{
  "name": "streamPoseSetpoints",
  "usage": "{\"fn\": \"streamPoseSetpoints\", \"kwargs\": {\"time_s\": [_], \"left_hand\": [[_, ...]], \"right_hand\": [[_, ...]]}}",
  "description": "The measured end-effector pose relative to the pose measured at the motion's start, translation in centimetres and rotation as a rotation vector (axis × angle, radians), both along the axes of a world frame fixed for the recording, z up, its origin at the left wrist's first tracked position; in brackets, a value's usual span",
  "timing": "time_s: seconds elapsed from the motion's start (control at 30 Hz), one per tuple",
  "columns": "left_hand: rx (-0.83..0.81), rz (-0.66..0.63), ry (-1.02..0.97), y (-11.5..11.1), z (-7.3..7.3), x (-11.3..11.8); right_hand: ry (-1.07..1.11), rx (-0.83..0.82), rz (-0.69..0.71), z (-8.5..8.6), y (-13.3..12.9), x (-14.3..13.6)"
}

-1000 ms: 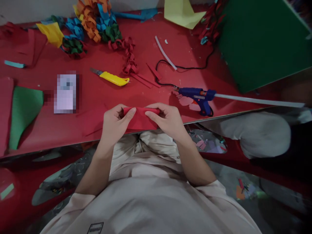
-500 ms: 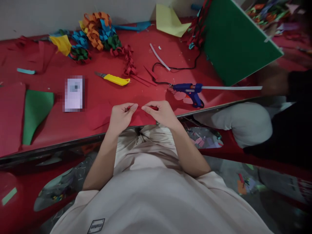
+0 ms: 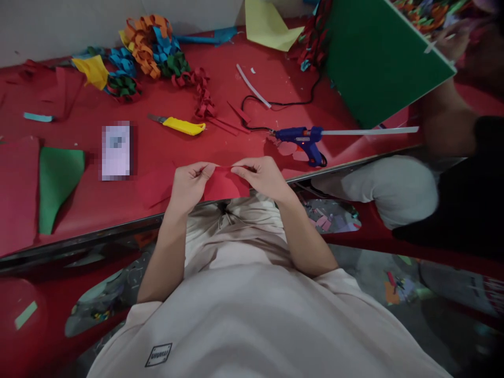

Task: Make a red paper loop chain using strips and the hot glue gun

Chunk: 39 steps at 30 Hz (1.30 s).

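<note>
Between the pinched fingertips of my left hand [image 3: 191, 184] and my right hand [image 3: 263, 176], a thin strip of red paper [image 3: 223, 167] is stretched level. Both hands are closed on its ends, and much of it is hidden by the fingers. Just below, a red paper sheet [image 3: 226, 187] lies at the table's front edge. Another red sheet [image 3: 155, 184] is left of my left hand. To the right of my right hand rests a blue glue gun [image 3: 301, 139] with a long white glue stick in it and a small red light showing. Beyond my hands lies a yellow utility knife [image 3: 183, 125], blade exposed.
A pale phone [image 3: 116, 151], blurred out, and green paper [image 3: 59, 181] lie left. Curled paper chains [image 3: 147, 47] line the back. A green board [image 3: 386, 58] leans at right, beside another person's arm [image 3: 449, 118] and knee [image 3: 405, 191]. A black cord [image 3: 291, 104] crosses the red table.
My hands stay close together, and the red strip now shows taut between them. The view has shifted slightly. At right, the other person's hand now appears behind the green board.
</note>
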State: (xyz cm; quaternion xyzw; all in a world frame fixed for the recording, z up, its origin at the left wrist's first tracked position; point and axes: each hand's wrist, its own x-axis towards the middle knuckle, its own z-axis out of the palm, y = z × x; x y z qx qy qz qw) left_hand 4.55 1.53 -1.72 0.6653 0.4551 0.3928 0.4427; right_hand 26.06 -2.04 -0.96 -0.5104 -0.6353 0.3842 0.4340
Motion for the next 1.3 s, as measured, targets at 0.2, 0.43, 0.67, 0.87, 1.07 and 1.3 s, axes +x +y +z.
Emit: {"fn": "streamPoseSetpoints", "kwargs": {"time_s": [0.2,0.43,0.67,0.87,1.07,1.3], "left_hand": [[0.29,-0.254,0.15,-1.0,1.4,-2.5],[0.531,-0.126,0.159,-2.4,1.3,-0.7],[0.453,0.013,0.026,-3.1,1.4,1.3],[0.517,0.045,0.057,-2.9,0.3,0.4],[0.513,0.008,0.022,-2.7,0.2,-0.1],[0.283,0.149,-0.058,-3.8,0.6,1.6]], "right_hand": [[0.163,-0.068,-0.102,0.1,-0.2,1.1],[0.167,-0.065,-0.105,0.6,-0.4,0.8],[0.113,-0.073,-0.038,1.1,-1.2,0.8],[0.243,-0.09,0.021,0.9,-1.7,0.7],[0.217,-0.033,-0.075,0.8,-1.4,0.4],[0.195,0.009,0.003,0.9,-1.9,0.5]]}}
